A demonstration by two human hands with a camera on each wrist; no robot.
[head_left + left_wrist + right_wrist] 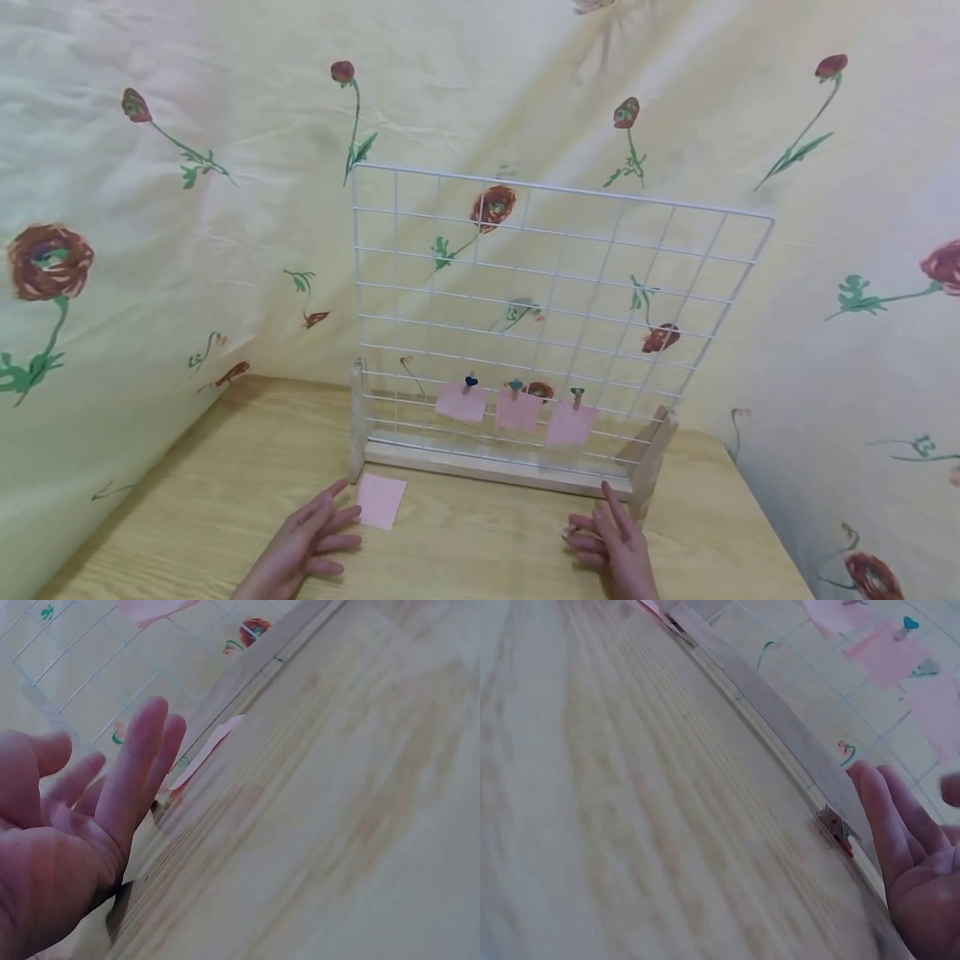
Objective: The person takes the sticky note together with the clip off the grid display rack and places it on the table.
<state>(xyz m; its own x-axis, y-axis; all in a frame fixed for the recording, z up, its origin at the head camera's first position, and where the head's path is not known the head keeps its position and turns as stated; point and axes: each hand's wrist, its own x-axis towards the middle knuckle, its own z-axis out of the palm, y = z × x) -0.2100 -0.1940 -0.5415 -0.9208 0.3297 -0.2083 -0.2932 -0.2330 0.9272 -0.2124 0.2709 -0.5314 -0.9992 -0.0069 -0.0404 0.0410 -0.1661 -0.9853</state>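
Pink paper is lying at the left hand's two o'clock, probably feeling light, flimsy, best edge-pinched; that and the right hand are gripping nothing.

L fingers mostly straight, nr pink paper on wood tbl, wire grid in bkgd

The grid looks like metal wire, the pink sheet like matt paper. The table shows wood grain, the backdrop creased cloth.
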